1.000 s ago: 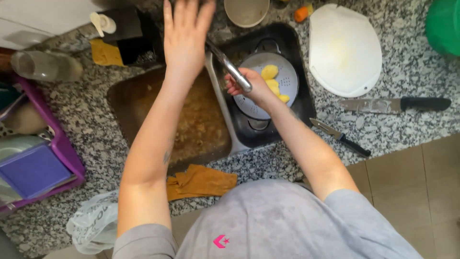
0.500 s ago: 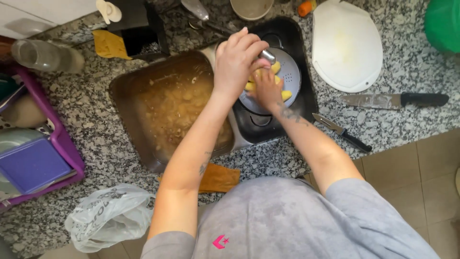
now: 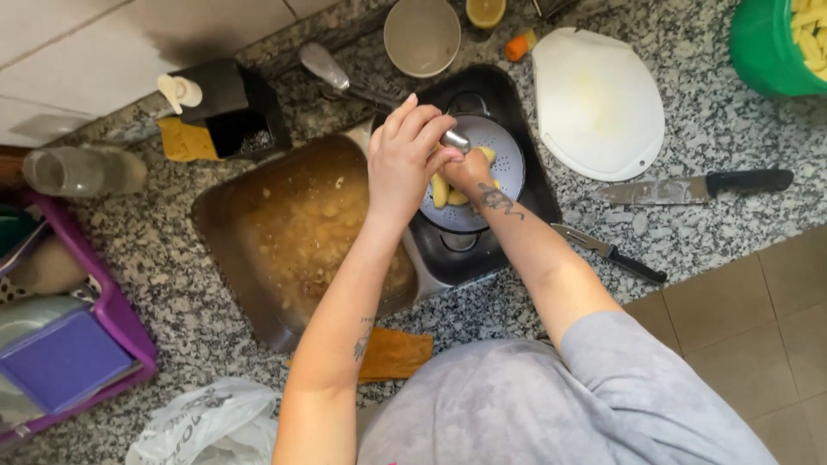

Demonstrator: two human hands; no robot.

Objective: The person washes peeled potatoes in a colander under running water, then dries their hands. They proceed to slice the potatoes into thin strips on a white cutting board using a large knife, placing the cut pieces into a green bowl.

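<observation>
Far left of the double steel sink (image 3: 258, 284), I see a purple plastic dish rack (image 3: 103, 331) on the speckled granite counter (image 3: 724, 224), with a clear glass jar (image 3: 73, 170) lying on its side behind it. Nearer the sink's left basin, which holds murky brown water, a white plastic bag (image 3: 202, 422) lies at the counter's front edge. An orange cloth (image 3: 394, 353) hangs at the sink's front rim. Over the divider between the basins, my left hand (image 3: 405, 159) is curled with fingers together around the end of the chrome tap spout (image 3: 457, 139). In the right basin sits a round white perforated colander (image 3: 491, 185) with pale yellow potato pieces (image 3: 441, 191); my right hand (image 3: 469, 170) is down in it, fingers bent in on the pieces, though I cannot tell whether they clamp one. Right of the sink lie a small dark-handled knife (image 3: 607, 252), a large black-handled kitchen knife (image 3: 689, 187), and a white round cutting board (image 3: 599, 103). Farthest right stands a green plastic bucket (image 3: 762, 47).
</observation>
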